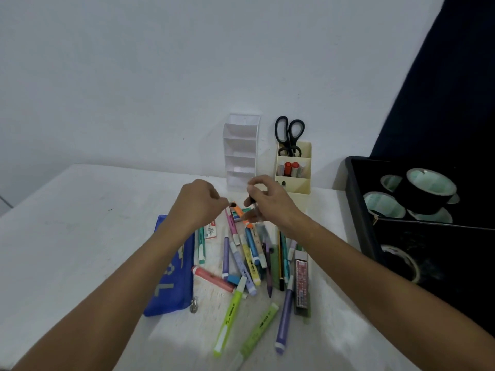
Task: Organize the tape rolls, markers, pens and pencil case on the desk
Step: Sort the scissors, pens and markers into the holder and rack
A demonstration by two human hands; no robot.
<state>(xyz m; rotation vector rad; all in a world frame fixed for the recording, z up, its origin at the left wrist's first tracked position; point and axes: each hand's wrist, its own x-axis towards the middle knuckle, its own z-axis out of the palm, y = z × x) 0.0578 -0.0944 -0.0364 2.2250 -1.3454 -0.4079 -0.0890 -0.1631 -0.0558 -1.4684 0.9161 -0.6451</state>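
White bench (80, 236) carries a loose heap of markers (249, 266) and pens at 6 o'clock of both hands. The left hand (199, 207) is pinched shut at the fingertips on something small and dark; I cannot tell what it is. The right hand (270, 203) is clamped on a small dark marker (252, 201) held nearly upright, its fingers curled round it. The two hands are near each other but apart, above the far end of the heap.

A blue pencil case (171, 285) lies flat at 9 o'clock of the heap, partly under the left forearm. Two green highlighters (227, 322) lie at the heap's 6 o'clock edge. At 12 o'clock of the hands a white tiered organizer (241, 145) stands against the wall, and just at its 3 o'clock a cream holder (302, 183) has scissors (289, 135) in its back compartment. At 3 o'clock of the bench a black tray (356, 210) holds the tape rolls (426, 188).
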